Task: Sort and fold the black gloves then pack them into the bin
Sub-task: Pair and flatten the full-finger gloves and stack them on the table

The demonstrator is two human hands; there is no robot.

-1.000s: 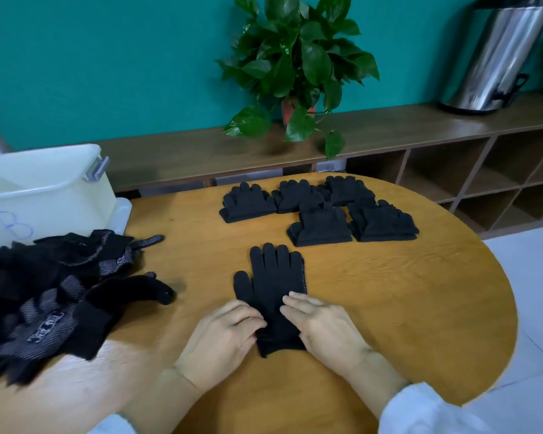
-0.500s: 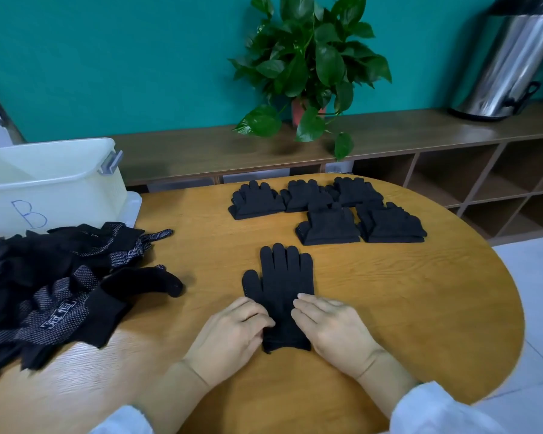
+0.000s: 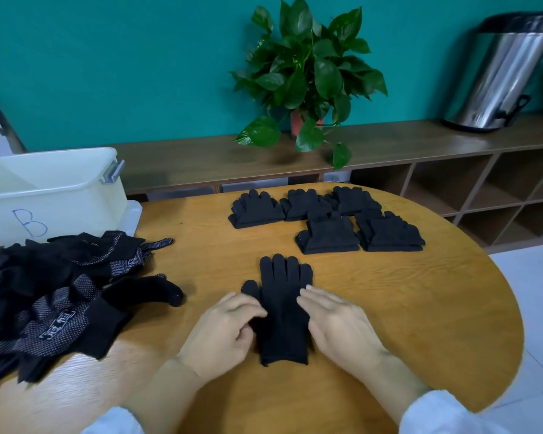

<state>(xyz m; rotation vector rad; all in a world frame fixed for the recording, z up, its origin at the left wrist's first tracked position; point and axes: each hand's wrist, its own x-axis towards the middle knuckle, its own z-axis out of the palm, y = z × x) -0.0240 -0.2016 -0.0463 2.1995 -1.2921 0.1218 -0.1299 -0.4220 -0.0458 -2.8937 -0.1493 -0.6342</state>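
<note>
Both hands were on the flat glove [image 3: 282,311], near edge of the tabletop [image 3: 420,314], fingers pointing away. Left hand [image 3: 223,332]: grip curled, pinching the glove's left edge by the thumb. Right hand [image 3: 336,324]: grip open, straight fingers lying along the glove's right edge. Left of that, a loose pile [image 3: 54,296] of unsorted gloves, some dotted. Further back, five folded stacks [image 3: 328,234] in two rows, touching or just beside each other. Bin [image 3: 54,189] marked "B" stood at the far left behind the pile. Behind the tabletop: shelf [image 3: 201,158] with plant [image 3: 308,73] and steel urn [image 3: 499,73].
</note>
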